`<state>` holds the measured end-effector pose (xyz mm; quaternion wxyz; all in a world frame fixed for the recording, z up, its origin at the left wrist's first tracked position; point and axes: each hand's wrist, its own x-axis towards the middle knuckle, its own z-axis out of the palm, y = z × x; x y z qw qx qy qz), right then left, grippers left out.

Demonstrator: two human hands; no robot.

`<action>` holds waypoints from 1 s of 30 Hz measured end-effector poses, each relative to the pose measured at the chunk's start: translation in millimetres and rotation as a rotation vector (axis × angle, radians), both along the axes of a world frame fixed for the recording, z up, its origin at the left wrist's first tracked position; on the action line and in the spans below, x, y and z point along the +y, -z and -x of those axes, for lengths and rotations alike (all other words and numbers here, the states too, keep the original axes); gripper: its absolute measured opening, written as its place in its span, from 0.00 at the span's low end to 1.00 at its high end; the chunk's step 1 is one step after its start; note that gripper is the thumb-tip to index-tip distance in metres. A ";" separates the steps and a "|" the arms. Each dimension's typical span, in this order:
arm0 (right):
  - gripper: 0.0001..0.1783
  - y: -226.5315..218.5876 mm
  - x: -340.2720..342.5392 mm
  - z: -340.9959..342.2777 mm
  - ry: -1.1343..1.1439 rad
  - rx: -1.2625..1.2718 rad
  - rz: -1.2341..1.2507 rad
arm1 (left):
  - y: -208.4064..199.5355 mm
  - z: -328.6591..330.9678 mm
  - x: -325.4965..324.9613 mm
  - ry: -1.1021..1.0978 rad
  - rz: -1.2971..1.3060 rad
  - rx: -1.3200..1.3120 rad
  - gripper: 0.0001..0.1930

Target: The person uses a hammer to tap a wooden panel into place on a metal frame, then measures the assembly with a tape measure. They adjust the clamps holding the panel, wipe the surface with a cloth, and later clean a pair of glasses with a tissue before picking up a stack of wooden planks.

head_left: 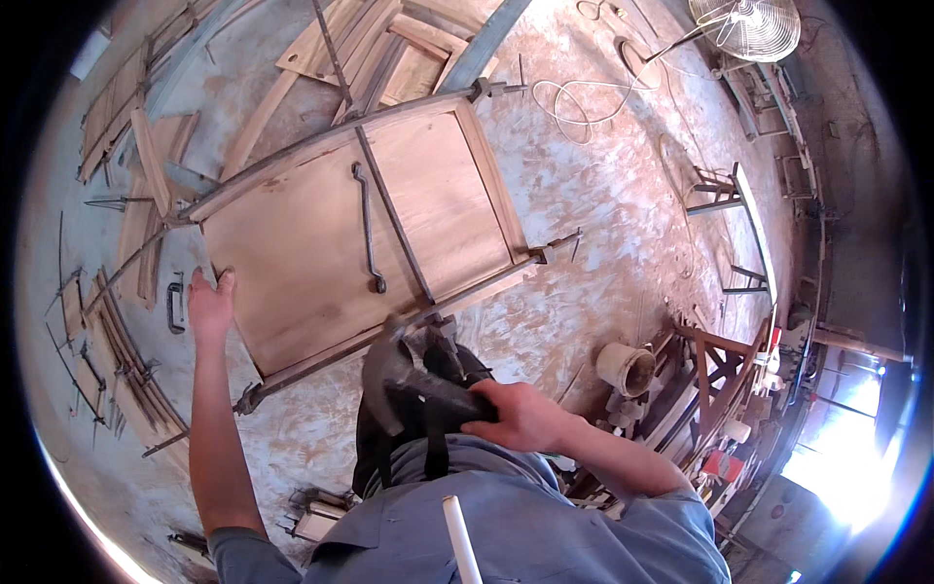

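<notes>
A rectangular wooden panel (292, 248) lies with a wooden strip along its right end and long metal bar clamps along its sides. Beside its left edge is my left hand (211, 310), with thumb and fingers apart and the thumb reaching over the panel's edge. Whether it presses there I cannot tell. My right hand (520, 417) is closed around the handle of a hammer (389, 380), its curved grey head held in front of my body. A bent metal rod (367, 229) rests on the panel. Another bar clamp (394, 209) crosses over the panel.
A small C-clamp (175, 304) lies left of my left hand. Wooden boards and frames (413, 68) are piled beyond the panel. To the right are a bucket (626, 368), a narrow trestle (754, 229), a fan (747, 27) and a loose cable (584, 102).
</notes>
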<state>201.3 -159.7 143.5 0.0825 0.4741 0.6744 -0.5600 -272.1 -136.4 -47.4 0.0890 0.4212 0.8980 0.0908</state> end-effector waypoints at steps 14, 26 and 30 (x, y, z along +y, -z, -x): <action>0.15 25.2 174.4 -110.9 0.784 0.162 0.294 | -51.1 -220.6 108.4 0.391 -0.058 -0.001 0.28; 0.17 104.1 281.9 -109.5 0.898 0.466 0.866 | -31.9 -234.5 108.9 0.438 -0.028 0.256 0.24; 0.17 101.2 280.8 -113.7 0.898 0.409 0.790 | -27.3 -232.5 107.4 0.452 -0.069 0.287 0.24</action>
